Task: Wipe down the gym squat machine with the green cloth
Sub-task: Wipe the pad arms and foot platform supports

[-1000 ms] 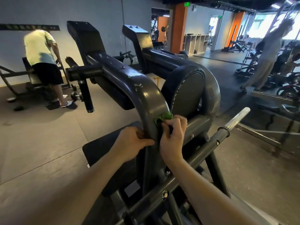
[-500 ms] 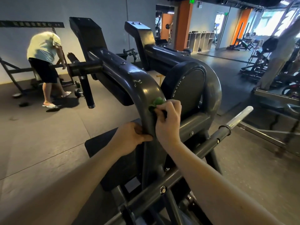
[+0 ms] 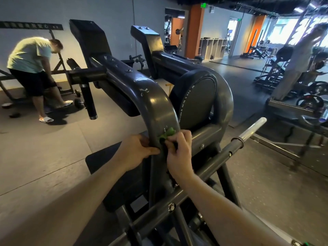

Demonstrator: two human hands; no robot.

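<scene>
The dark grey squat machine (image 3: pixel 156 107) fills the middle of the view, with two curved shoulder arms and a round black pad (image 3: pixel 197 98) between them. My right hand (image 3: pixel 179 153) presses a bunched green cloth (image 3: pixel 167 133) against the near curved arm, low on its bend. Only a small green fold shows above my fingers. My left hand (image 3: pixel 136 151) grips the left edge of the same arm, just beside the cloth.
A bar with a chrome sleeve (image 3: pixel 252 129) juts out to the right below my hands. A person in a light shirt (image 3: pixel 32 68) bends over equipment at the far left. A mirror and weight plates (image 3: pixel 310 102) stand at the right.
My right hand with the cloth slid up the curved arm and has come back down. The left hand stays on the arm's edge. The person at the left has shifted stance.
</scene>
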